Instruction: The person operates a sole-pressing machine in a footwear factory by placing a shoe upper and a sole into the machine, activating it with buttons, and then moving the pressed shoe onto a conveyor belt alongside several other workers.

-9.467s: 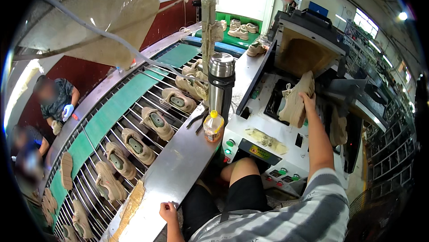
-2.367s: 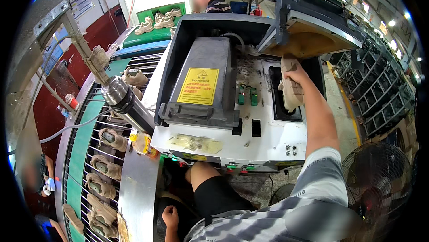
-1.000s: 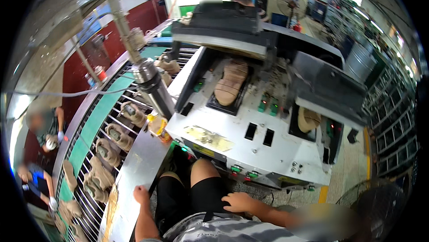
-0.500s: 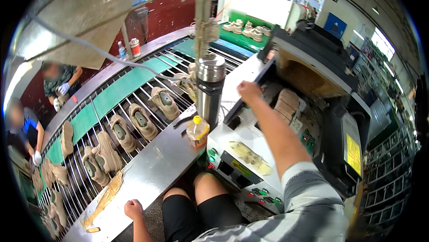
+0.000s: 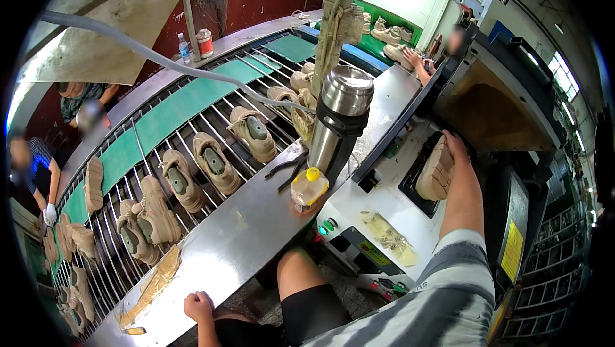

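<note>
My right hand (image 5: 453,146) is wrapped round the far end of a beige shoe (image 5: 434,173), which lies sole up over a black recess (image 5: 410,187) inside the opened machine. Its upper is mostly hidden beneath the sole. My left hand (image 5: 199,306) is a closed fist by the near edge of the steel bench (image 5: 224,244), with nothing showing in it. Raised behind the shoe is the machine's lid (image 5: 496,100), brownish inside. Across the bench, several beige shoes (image 5: 216,164) with grey-green insoles sit on a roller conveyor (image 5: 211,123).
A steel flask (image 5: 346,116), a yellow-capped bottle (image 5: 309,188) and black pliers (image 5: 288,169) stand or lie on the bench beside the machine. A grey cable (image 5: 160,62) hangs across the conveyor. Co-workers are at the left, and another person's hand (image 5: 416,64) is beyond the machine.
My right hand has gone from the machine's front edge to the shoe and closed on it. My view has shifted, and a person has appeared beyond the machine. My left fist stays low.
</note>
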The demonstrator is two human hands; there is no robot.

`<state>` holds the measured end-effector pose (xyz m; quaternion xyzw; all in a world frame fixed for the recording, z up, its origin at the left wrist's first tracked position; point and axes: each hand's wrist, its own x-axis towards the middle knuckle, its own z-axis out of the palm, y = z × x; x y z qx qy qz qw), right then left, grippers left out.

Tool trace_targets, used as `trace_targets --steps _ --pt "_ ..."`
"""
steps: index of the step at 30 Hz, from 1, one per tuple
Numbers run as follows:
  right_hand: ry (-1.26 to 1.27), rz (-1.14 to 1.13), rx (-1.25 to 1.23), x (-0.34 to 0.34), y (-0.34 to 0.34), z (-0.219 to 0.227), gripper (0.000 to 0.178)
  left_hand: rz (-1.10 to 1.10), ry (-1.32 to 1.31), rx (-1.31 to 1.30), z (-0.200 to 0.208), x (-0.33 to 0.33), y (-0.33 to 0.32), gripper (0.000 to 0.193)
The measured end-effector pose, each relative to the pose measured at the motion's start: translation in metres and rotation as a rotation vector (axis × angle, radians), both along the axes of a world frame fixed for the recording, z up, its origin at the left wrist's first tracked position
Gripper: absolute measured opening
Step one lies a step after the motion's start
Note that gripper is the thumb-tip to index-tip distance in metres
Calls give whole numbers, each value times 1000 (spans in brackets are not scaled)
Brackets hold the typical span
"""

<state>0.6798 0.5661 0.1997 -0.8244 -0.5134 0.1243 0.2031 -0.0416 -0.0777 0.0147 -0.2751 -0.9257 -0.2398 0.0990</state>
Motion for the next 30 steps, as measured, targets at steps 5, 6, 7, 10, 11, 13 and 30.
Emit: trace_targets --steps 5,6,7,10,11,13,30 --pt "-147 -49 149 -16 -32 32 78 -15 64 6 -2 1 0 25" --pt "-143 -140 96 -13 -37 44 84 -20 52 25 -8 -1 -1 25" --pt "-144 -217 144 -41 -56 63 86 -14 45 35 -12 -4 -6 25" --pt "-157 -427 277 -93 -119 122 91 -36 67 46 -10 -2 -4 24" --pt "-157 -453 309 -98 -132 132 91 -37 63 54 -8 -1 -4 23" --pt "-157 -504 372 -106 -162 151 91 -44 86 96 -7 1 -5 24" --pt "-279 110 882 -176 -371 188 29 -211 -509 303 -6 -2 -40 32"
